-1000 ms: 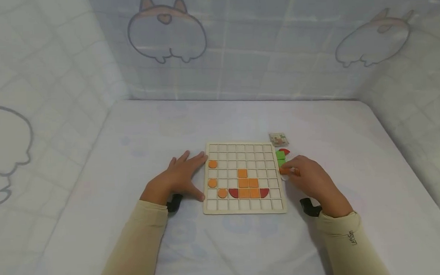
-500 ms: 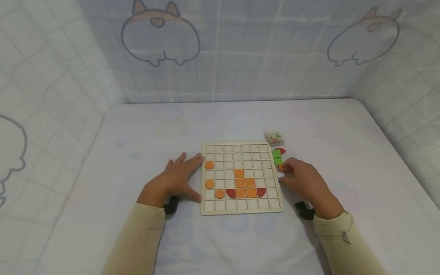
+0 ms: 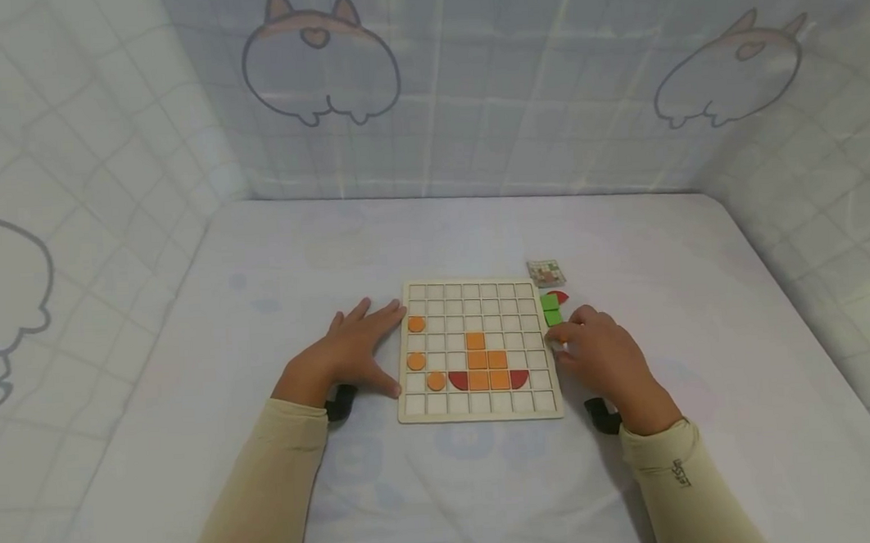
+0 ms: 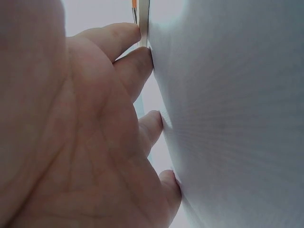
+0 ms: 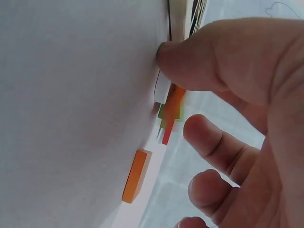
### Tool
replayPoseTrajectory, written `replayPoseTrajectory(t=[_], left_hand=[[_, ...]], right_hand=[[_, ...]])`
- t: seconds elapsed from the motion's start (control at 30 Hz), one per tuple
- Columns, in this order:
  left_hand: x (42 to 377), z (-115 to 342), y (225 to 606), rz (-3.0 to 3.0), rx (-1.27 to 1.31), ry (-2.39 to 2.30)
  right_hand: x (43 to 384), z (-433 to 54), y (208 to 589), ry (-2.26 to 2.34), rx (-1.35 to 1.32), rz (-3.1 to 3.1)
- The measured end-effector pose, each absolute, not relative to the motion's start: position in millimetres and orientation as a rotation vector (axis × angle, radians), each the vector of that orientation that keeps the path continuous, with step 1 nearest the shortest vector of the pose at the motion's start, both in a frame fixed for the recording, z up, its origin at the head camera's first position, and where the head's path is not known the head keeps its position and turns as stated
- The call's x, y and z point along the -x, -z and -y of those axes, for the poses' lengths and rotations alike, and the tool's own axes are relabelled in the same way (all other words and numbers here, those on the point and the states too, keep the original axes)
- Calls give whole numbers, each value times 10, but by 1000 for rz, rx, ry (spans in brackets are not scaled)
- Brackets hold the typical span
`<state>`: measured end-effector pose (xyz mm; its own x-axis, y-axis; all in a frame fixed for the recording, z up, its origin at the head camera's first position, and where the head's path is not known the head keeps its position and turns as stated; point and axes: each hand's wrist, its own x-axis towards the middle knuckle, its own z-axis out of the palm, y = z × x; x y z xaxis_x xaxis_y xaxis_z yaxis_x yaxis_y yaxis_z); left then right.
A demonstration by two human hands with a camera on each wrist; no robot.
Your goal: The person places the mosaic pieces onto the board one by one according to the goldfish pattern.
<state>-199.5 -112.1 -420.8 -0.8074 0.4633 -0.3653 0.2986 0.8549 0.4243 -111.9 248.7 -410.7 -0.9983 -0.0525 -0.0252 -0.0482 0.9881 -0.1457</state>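
A pale wooden grid board [image 3: 481,419] lies on the table. Orange square tiles [image 3: 477,360], orange round tiles [image 3: 417,361] and two red quarter-round tiles [image 3: 459,381] sit in its cells. My left hand [image 3: 346,351] is spread at the board's left side, thumb and fingertips right at its edge; the left wrist view shows the fingertips down on the cloth. By the right edge, my right hand [image 3: 607,354] pinches a small orange tile [image 5: 176,97], mostly hidden behind the thumb. A white piece [image 5: 162,87] lies right under that thumb.
Two green square tiles [image 3: 551,302] and a red tile [image 3: 561,296] lie beyond my right hand. A small printed card [image 3: 547,273] is at the board's far right corner. Another orange tile [image 5: 136,176] rests on the cloth below my right fingers. Patterned curtains enclose the table.
My right hand has drawn the orange tile slightly toward me, away from the green tiles, to the board's right edge. The left hand stays in place; the head view has shifted slightly.
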Motion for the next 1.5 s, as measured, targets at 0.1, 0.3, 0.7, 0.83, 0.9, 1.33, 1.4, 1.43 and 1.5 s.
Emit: replayPoseTrajectory(t=[0.1,0.3,0.7,0.83,0.9,1.33,1.4,1.43,1.5], left_hand=[[1997,1124,4213,-2572,-561,-479],[2004,1122,4241,-2578,-565,-475],[2005,1130,4269,-2566,-575,-478],[2003,1133,4261,-2563,-577,-480],[2004,1131,4261,-2566,-578,-478],[2004,1109,4202,-2561,-559,-467],[2003,1113,4200,-2564,-557,-469],[2002,1113,4201,-2564,-556,-470],[1999,1114,4203,-2563,-550,-471]], right_hand=[[1136,-2484,4105,209,74,-3065],[1162,-2496,4073,270,31,-2993],[1149,-2548,4013,535,-17,-2928],[1114,-2566,4042,969,144,-2877],[1102,-2552,4057,1135,231,-2822],[1020,-2350,3934,724,337,-2707],[1002,-2291,3934,610,330,-2719],[997,-2264,3939,558,320,-2728],[995,-2220,3955,481,305,-2748]])
